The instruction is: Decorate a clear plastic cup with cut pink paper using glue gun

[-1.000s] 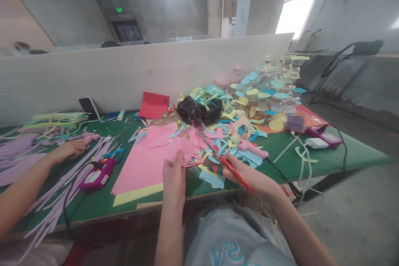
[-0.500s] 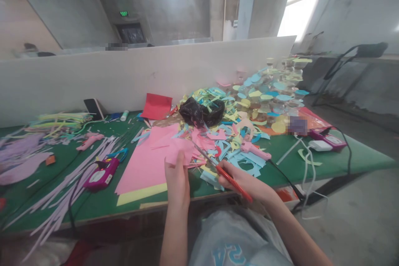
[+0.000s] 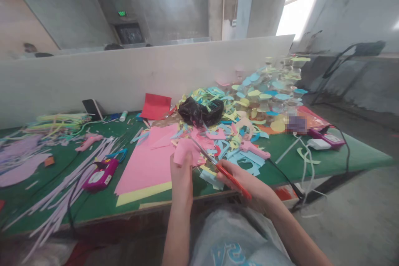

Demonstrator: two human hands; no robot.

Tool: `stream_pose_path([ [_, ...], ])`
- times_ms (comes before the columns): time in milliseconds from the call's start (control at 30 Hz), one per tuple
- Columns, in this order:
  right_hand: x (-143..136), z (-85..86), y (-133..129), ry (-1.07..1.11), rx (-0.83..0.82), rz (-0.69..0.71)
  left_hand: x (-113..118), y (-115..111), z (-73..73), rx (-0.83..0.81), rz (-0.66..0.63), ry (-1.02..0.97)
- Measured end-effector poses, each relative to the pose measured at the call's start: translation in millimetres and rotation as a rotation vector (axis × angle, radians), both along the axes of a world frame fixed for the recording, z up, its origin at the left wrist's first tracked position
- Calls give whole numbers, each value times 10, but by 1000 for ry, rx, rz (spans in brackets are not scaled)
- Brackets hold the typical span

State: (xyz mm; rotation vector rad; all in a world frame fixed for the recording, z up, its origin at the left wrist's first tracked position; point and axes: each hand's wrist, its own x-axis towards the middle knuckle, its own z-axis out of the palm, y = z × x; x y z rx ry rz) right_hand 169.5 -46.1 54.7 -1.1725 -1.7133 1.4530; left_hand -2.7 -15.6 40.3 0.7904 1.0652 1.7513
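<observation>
A small piece of pink paper point(image 3: 184, 152) is pinched upright in my left hand point(image 3: 182, 174), above the table's front edge. My right hand point(image 3: 235, 174) grips red-handled scissors point(image 3: 233, 181), their blades pointing up and left at the right edge of that paper. Whether the blades are biting into the paper, I cannot tell. Left of my left hand lies a stack of pink sheets point(image 3: 143, 170), with a yellow sheet point(image 3: 146, 195) showing beneath it. Colored paper scraps point(image 3: 246, 166) are heaped just beyond my right hand.
A black plastic bag point(image 3: 195, 112) sits among scraps at the back. A pink glue gun point(image 3: 254, 149) lies at right, another pink glue gun point(image 3: 89, 143) at left. Purple power boxes point(image 3: 101, 174) trail cords. Clear cups with paper discs point(image 3: 274, 87) stand back right. Lilac strips point(image 3: 71, 183) overhang the front edge.
My left hand has moved right, bringing the pink paper closer to the scissors and turning it. My right hand has stayed nearly in place.
</observation>
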Motion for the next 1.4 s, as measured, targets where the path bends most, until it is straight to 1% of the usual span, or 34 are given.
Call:
stream_pose_path([
  [67, -3, 13, -6, 25, -5, -1, 3, -1, -2, -14, 13, -33],
  [167, -17, 38, -33, 49, -10, -10, 0, -3, -18, -31, 49, -9],
  [300, -23, 37, -49, 42, -16, -20, -29, -23, -20, -57, 59, 104],
  [433, 21, -15, -19, -19, 62, 36, -72, -57, 21, -124, 83, 239],
  [500, 50, -40, -3, -55, 102, 78, -92, -72, 45, -120, 46, 293],
  [600, 71, -51, 0, -67, 114, 105, -132, -80, 65, -99, -21, 350],
  [767, 14, -14, -29, -12, 89, 53, -237, -61, 49, -103, -29, 441],
  [900, -64, -3, -43, 20, 98, -9, -263, -57, 54, -114, -13, 450],
  [1033, -97, 36, -67, 13, 95, -49, -225, -67, 75, -129, 13, 395],
  [1233, -80, 152, -97, -41, 105, -46, -170, -77, 80, -89, 14, 331],
  [1400, -89, 122, -62, -87, 112, -31, -162, -95, 107, -91, 32, 329],
])
